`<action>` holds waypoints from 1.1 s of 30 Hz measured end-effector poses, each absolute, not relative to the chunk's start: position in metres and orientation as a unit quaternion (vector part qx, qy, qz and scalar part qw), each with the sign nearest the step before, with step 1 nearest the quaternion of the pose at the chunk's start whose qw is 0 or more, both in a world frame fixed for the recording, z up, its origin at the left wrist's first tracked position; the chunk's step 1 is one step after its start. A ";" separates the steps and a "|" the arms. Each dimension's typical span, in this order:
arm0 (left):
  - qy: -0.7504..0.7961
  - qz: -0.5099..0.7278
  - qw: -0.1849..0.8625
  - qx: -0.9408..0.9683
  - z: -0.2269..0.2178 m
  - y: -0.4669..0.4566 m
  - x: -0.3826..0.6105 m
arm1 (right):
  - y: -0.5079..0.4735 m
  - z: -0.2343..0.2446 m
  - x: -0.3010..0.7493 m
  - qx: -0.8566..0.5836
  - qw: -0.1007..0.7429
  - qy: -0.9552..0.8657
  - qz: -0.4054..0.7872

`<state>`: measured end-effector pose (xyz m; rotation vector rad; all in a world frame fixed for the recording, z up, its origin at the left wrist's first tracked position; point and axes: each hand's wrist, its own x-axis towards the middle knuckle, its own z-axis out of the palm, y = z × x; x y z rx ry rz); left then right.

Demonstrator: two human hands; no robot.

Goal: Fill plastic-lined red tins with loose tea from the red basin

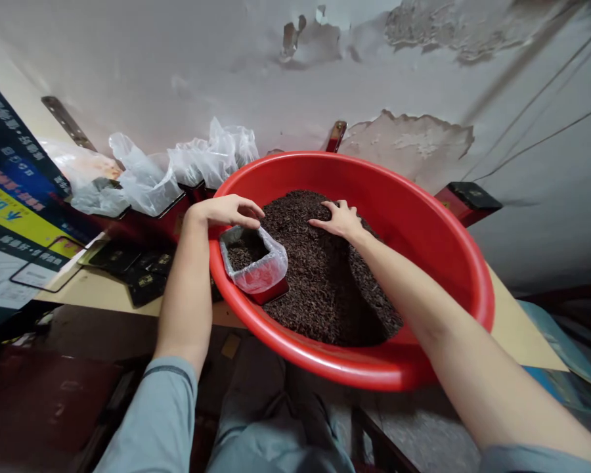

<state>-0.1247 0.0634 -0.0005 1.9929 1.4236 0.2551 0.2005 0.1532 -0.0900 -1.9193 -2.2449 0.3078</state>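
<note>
A large red plastic basin holds a heap of dark, dry shreds that look like loose tea leaves. Inside its left edge stands a small red tin, lined with a clear plastic bag folded over its rim and partly filled with the same dark shreds. My left hand rests at the far rim of this tin, fingers curved and thumb apart from them, close to the liner. Over the back of the heap, my right hand has its fingers spread, tips at the shreds, holding nothing visible.
Several red tins with plastic bags line the wall at left. Black lids lie before them on the table. A printed carton stands far left. Another dark red tin is behind the basin at right, near the peeling wall.
</note>
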 end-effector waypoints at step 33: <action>0.407 0.150 0.614 0.659 -0.032 0.090 -0.033 | 0.086 -0.096 0.204 -0.504 0.032 -0.855 0.122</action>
